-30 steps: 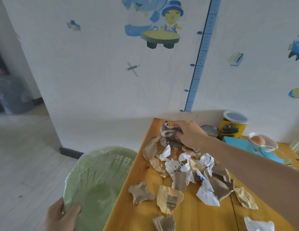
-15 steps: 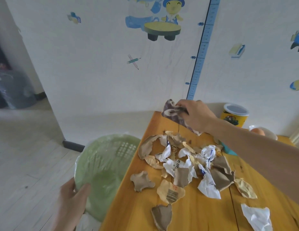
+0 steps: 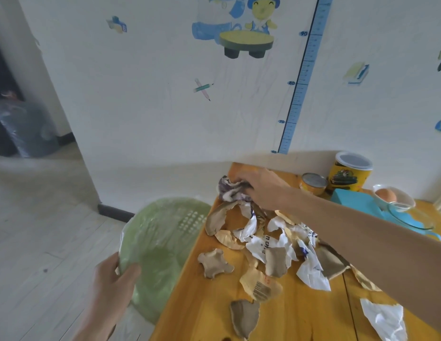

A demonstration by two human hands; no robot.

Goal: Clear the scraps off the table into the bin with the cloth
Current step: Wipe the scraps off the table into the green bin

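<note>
Cloth (image 3: 229, 191) partly hidden under right hand (image 3: 265, 189), bin (image 3: 160, 242) behind table (image 3: 202, 306) edge

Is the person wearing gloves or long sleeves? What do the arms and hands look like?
No gloves. The left hand and the right hand are both bare, with no ring, watch or bracelet in view. The right forearm is bare all the way to the picture's edge, so no sleeve shows. The left wrist is bare too.

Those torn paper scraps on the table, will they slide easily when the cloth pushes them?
Probably yes: the paper scraps look thin and light, lying loose on the smooth table. Their curled edges may snag and bunch. The cloth looks floppy, so flat pieces might slip under.
</note>
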